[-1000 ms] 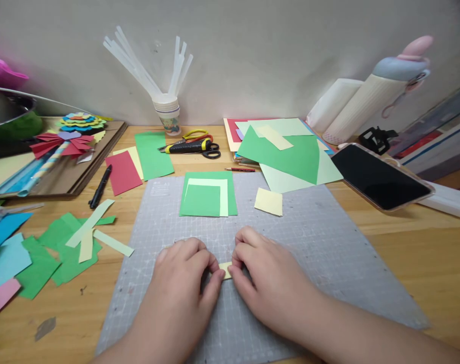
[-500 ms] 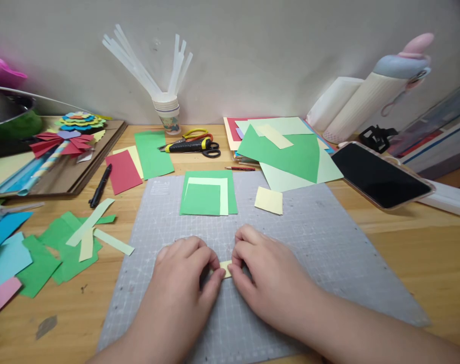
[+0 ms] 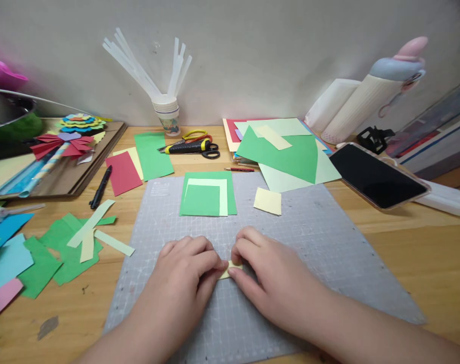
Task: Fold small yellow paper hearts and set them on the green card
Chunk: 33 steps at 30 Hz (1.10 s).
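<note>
Yellow paper scrap, one, pinched between my left hand and right hand, on one grey cutting mat, two scissors behind.

Only a sliver of the pale yellow paper piece shows on the cutting mat. The left hand and right hand pinch over the rest. Left of the mat, a metal bowl is cut off; right of it, books blur.

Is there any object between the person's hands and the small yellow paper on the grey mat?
Nothing visible. The left hand and the right hand both pinch the small yellow paper directly with their fingers, on the grey mat. The green squares and the yellow square lie farther back, apart from both hands.
</note>
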Motion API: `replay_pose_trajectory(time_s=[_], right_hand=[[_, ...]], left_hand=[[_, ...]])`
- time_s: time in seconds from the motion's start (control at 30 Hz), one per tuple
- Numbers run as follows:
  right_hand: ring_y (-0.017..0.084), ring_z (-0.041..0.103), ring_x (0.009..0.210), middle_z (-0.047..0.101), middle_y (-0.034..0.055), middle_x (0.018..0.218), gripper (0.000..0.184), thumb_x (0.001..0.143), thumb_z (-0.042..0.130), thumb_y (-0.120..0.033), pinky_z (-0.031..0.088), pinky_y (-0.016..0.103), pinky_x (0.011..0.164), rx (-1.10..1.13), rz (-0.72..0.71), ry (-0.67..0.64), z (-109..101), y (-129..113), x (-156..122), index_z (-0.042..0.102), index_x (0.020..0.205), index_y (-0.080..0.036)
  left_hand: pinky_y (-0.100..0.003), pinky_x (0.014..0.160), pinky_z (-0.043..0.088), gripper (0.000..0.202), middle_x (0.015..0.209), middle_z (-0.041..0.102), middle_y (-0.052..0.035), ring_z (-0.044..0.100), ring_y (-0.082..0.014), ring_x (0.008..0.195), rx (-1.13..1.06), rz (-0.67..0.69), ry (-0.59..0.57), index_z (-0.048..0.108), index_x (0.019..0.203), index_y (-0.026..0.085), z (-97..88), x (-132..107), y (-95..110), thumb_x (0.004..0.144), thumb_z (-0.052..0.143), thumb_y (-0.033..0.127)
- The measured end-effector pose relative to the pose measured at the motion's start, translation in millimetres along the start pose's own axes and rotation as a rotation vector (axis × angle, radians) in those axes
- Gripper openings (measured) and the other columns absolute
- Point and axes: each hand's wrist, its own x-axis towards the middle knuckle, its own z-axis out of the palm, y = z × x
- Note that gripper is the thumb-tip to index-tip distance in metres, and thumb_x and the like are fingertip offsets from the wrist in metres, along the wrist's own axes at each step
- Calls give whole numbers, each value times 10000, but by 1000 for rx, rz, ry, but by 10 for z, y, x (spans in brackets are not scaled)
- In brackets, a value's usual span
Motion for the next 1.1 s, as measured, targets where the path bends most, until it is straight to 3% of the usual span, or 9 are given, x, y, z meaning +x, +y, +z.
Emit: replay_pose_trajectory(time_s=[0.13,0.27,0.47,0.77,0.93,1.1], right_hand=[[156,502,669,566,7,756,205,915,444,-210,307,316,597,-102,-230,1,-47,7,-131,604,788,-197],[174,518,625,633,6,782,191,901,462,-198,291,345,577,-256,-396,31,8,-7,-219,637,978,-192],[180,562,638,651,19,810,218,912,442,-194,308,343,563,-307,-388,-26,104,-4,-231,612,1044,-155],[178,571,662,663,71,818,298,917,455,-191,315,321,575,-395,-469,-8,185,-30,-242,566,1182,-114],[194,600,641,685,59,853,296,935,414,-232,344,336,564,-352,-408,-69,95,-103,-262,603,1147,-150],[221,622,629,696,62,854,340,925,411,-226,367,355,553,-376,-326,-43,80,-109,-284,621,1177,-142]], left_hand=[[-364,765,329,178,861,583,37,525,-176,862,-13,12,-28,613,821,249,-18,-6,-24,925,481,190],[-358,767,334,195,892,585,33,529,-171,874,-14,23,-35,617,825,244,-24,-10,-36,920,471,156],[-360,770,335,199,899,594,42,535,-172,878,0,19,-34,639,867,270,-24,-6,-36,917,480,162],[-362,775,344,213,891,611,11,533,-187,869,8,29,-21,651,826,242,-30,-20,-26,928,471,195],[-361,773,345,216,882,615,9,543,-187,872,-2,37,-10,637,796,232,-29,-12,-27,932,471,211],[-364,776,341,210,898,619,14,542,-188,871,-5,45,-6,640,808,242,-21,-18,-39,929,474,199]])
